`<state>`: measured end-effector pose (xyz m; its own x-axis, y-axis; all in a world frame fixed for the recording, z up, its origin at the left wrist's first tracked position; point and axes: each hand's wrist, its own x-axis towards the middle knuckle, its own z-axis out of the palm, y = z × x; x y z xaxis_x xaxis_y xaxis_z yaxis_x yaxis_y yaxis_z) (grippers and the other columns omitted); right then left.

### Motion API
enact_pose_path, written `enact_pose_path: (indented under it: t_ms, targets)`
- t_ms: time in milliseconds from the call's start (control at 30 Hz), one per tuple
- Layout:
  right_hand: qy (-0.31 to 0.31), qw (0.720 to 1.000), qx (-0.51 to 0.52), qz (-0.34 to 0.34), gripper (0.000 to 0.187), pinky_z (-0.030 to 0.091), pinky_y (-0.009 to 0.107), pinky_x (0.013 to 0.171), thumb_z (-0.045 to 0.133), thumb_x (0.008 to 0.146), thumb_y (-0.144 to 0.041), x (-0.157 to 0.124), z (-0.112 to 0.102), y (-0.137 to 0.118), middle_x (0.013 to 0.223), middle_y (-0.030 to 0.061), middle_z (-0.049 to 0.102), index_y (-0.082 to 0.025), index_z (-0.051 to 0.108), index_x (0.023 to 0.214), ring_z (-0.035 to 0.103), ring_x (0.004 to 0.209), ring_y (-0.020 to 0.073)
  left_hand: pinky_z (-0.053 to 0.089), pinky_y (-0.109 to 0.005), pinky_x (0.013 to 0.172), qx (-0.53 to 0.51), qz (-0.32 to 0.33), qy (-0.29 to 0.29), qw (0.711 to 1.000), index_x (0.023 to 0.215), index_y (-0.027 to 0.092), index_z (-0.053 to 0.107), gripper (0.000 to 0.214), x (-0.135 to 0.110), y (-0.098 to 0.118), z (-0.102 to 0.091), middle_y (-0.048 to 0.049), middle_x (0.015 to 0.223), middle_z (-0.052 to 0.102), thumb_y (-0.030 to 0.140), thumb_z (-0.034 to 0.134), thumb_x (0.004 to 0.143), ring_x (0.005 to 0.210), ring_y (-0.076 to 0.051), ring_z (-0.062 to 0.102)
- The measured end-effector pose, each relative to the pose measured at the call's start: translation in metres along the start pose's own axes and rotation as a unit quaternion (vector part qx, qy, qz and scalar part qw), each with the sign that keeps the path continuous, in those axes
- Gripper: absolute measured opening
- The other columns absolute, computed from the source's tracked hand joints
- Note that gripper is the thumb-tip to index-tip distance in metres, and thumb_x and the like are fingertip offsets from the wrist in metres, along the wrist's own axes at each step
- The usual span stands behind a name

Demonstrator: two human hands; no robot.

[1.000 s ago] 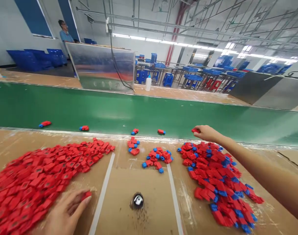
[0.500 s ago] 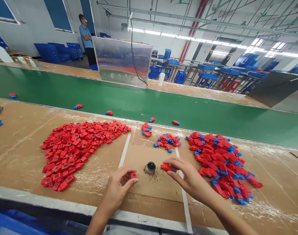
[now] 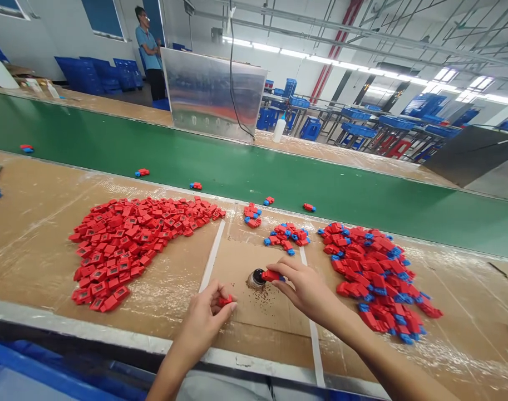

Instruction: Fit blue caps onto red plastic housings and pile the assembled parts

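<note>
My left hand [image 3: 207,312] is closed on a small red plastic block [image 3: 225,301], held low over the cardboard left of a small round jar. Between the thumb and fingers of my right hand [image 3: 297,281] is a red-and-blue plastic piece [image 3: 272,275]; its red end is at the rim of the dark-topped jar [image 3: 257,278]. I cannot tell whether it touches the jar. Brown crumbs lie around the jar. A big heap of red blocks [image 3: 128,239] spreads to the left, and a heap of red-and-blue pieces [image 3: 374,273] lies to the right.
Behind the bench runs a green conveyor belt [image 3: 220,172] carrying several spaced red-and-blue pieces. A smaller cluster of pieces [image 3: 287,236] sits beyond the jar. Across the belt stand a metal panel [image 3: 214,97], a white bottle [image 3: 279,129] and a person [image 3: 149,53] in a blue shirt.
My right hand has moved left, bringing its red-and-blue piece from beside the jar to the jar's rim. My left hand stays near its place, its red block turned. Pieces on the belt have shifted slightly right.
</note>
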<state>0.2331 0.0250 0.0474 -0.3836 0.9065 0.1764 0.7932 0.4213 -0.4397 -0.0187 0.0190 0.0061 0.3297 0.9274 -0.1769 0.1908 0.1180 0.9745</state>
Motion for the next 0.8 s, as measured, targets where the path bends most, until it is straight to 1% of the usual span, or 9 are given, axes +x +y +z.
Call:
enact_pose_path:
  t_ms: [133,167,233,300,467,533,633,700,800]
  targets:
    - [-0.019,0.999,-0.027,-0.005,0.022,0.053,0.037,0.078,0.054,0.092,-0.017,0.002,0.0,0.001,0.101,0.0086,0.064,-0.02,0.06,0.113,0.064,0.092,0.0229,0.052,-0.03,0.077,0.043,0.007,-0.002,0.999,0.112,0.022,0.065,0.031,-0.002,0.003,-0.006,-0.0047,0.091,0.074,0.035,0.063,0.084,0.087,-0.022,0.067]
    - [-0.022,0.999,-0.031,-0.007,0.022,0.053,0.037,0.078,0.054,0.092,-0.016,0.002,0.001,0.0,0.101,0.0085,0.064,-0.02,0.06,0.113,0.064,0.091,0.0229,0.051,-0.032,0.08,0.062,0.012,-0.001,0.998,0.114,0.023,0.067,0.033,-0.003,0.004,-0.007,-0.0051,0.093,0.075,0.036,0.062,0.084,0.089,-0.023,0.067]
    - [-0.026,0.999,-0.036,-0.009,0.022,0.054,0.036,0.076,0.054,0.092,-0.016,0.003,0.001,0.0,0.099,0.0083,0.064,-0.02,0.061,0.112,0.064,0.089,0.0224,0.05,-0.034,0.086,0.066,0.013,-0.003,0.998,0.109,0.022,0.073,0.032,-0.003,0.004,-0.007,-0.007,0.097,0.075,0.038,0.062,0.084,0.093,-0.025,0.066]
    - [-0.026,0.999,-0.04,-0.012,0.021,0.053,0.036,0.075,0.054,0.092,-0.017,0.003,0.001,0.001,0.099,0.0082,0.064,-0.02,0.061,0.111,0.064,0.088,0.0222,0.05,-0.035,0.089,0.014,-0.008,-0.015,1.0,0.106,0.019,0.075,0.032,-0.004,0.001,-0.005,-0.0094,0.101,0.075,0.038,0.065,0.082,0.097,-0.026,0.066]
    - [-0.004,1.0,-0.008,-0.013,0.022,0.051,0.036,0.078,0.054,0.093,-0.02,0.004,-0.006,0.001,0.103,0.009,0.064,-0.02,0.061,0.113,0.063,0.092,0.0227,0.053,-0.037,0.089,-0.152,-0.057,-0.05,0.985,0.113,0.015,0.069,0.043,-0.005,-0.008,0.008,-0.0108,0.101,0.073,0.036,0.073,0.076,0.095,-0.024,0.067]
    - [0.012,1.0,0.026,-0.009,0.022,0.051,0.035,0.079,0.053,0.094,-0.022,0.002,-0.009,-0.004,0.102,0.0085,0.064,-0.02,0.06,0.114,0.062,0.092,0.0214,0.054,-0.036,0.086,-0.184,-0.058,-0.06,0.979,0.111,0.015,0.067,0.041,-0.004,-0.009,0.016,-0.0092,0.094,0.072,0.038,0.073,0.077,0.09,-0.022,0.068]
    - [0.023,0.996,0.084,0.0,0.022,0.051,0.033,0.078,0.053,0.095,-0.025,-0.006,-0.009,-0.017,0.099,0.0072,0.064,-0.022,0.06,0.116,0.063,0.088,0.0198,0.053,-0.03,0.073,-0.192,-0.051,-0.074,0.977,0.109,0.015,0.065,0.037,-0.002,-0.008,0.027,-0.0046,0.079,0.069,0.038,0.07,0.08,0.074,-0.018,0.065]
    - [0.02,0.993,0.116,0.006,0.023,0.052,0.032,0.077,0.052,0.096,-0.026,-0.012,-0.005,-0.026,0.098,0.0069,0.065,-0.023,0.06,0.118,0.063,0.086,0.0193,0.048,-0.026,0.065,-0.179,-0.04,-0.076,0.98,0.107,0.015,0.066,0.036,-0.001,-0.008,0.031,-0.0012,0.072,0.064,0.038,0.07,0.08,0.067,-0.015,0.06]
    - [0.01,0.99,0.142,0.013,0.024,0.053,0.032,0.078,0.052,0.096,-0.026,-0.02,0.004,-0.035,0.099,0.0075,0.066,-0.024,0.06,0.118,0.064,0.087,0.0194,0.044,-0.024,0.062,-0.16,-0.026,-0.079,0.984,0.107,0.015,0.066,0.035,0.0,-0.009,0.032,0.0013,0.07,0.057,0.037,0.07,0.08,0.065,-0.013,0.055]
